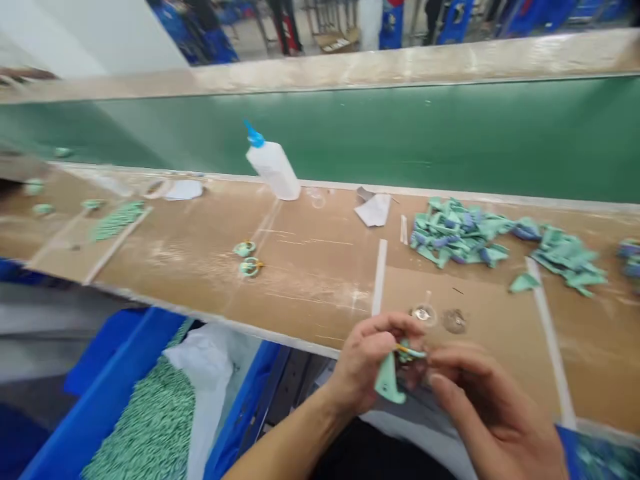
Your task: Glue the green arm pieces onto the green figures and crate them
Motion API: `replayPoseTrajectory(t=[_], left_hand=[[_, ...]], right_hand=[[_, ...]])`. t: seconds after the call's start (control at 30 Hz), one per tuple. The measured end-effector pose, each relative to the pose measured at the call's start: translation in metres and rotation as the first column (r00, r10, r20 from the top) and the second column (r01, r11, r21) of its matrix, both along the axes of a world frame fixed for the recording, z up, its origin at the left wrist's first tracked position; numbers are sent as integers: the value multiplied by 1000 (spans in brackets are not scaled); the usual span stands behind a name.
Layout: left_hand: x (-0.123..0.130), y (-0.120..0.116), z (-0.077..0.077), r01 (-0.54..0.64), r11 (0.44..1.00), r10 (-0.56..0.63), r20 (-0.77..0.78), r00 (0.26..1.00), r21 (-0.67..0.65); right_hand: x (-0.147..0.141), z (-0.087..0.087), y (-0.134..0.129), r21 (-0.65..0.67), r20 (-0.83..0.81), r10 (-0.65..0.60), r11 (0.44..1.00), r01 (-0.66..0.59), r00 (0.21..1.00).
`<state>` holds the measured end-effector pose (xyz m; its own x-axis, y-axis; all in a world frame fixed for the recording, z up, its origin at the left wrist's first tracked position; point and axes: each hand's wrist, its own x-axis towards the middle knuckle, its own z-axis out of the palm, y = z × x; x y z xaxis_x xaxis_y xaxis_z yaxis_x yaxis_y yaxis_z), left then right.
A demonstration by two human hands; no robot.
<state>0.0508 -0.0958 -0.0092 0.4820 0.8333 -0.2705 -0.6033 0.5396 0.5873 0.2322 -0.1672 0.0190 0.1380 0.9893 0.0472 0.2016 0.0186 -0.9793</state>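
Piece: a mint-green, fin-shaped part [389,383] with a dark spot near its lower end; held above the near edge of the table [310,310], tip pointing down.
Left hand: thumb and forefinger of the left hand [367,363] pinched together on the piece's upper end; a yellow bit [403,348] and a mint ring [416,353] project beside them toward the other hand.
Right hand: fingers of the right hand [495,403] bent, thumb and forefinger drawn close beside the ring; whether they grip it cannot be told, the contact being blurred.
Handling: judged light and fairly stiff, probably smooth plastic; little weight to carry, though a smooth face may slip and the thin ring may bend or snap; best held by the broad end, between thumb pad and forefinger, with only light pressure on the ring.
Dishes: a clear dish [423,314] and a second dish [455,321], side by side beyond the hands; contents too small to tell.
Heap: mint and violet parts [457,233] piled on the right; one loose part [524,283] near them.
Bottle: white bottle [276,172] with blue nozzle, tilted, at the table's far side.
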Motion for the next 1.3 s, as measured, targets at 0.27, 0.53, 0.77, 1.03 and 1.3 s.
replayPoseTrajectory(t=[0.27,0.53,0.77,1.03,1.3], left_hand=[[4,5,-7,57,998,-65,260,964,40],[-1,5,-11,95,992,-112,234,966,84],[3,2,-3,11,940,4,-44,999,342],[-17,-2,6,264,401,482,-446,754,878],[-11,-13,28,96,597,367,-377,851,797]], right_hand=[[-7,13,12,189,114,99,975,-120,988],[-7,14,10,237,150,95,963,-129,984],[3,9,16,252,225,37,963,-95,974],[15,-5,19,304,227,74,942,-142,971],[23,-4,16,328,182,124,927,-180,975]])
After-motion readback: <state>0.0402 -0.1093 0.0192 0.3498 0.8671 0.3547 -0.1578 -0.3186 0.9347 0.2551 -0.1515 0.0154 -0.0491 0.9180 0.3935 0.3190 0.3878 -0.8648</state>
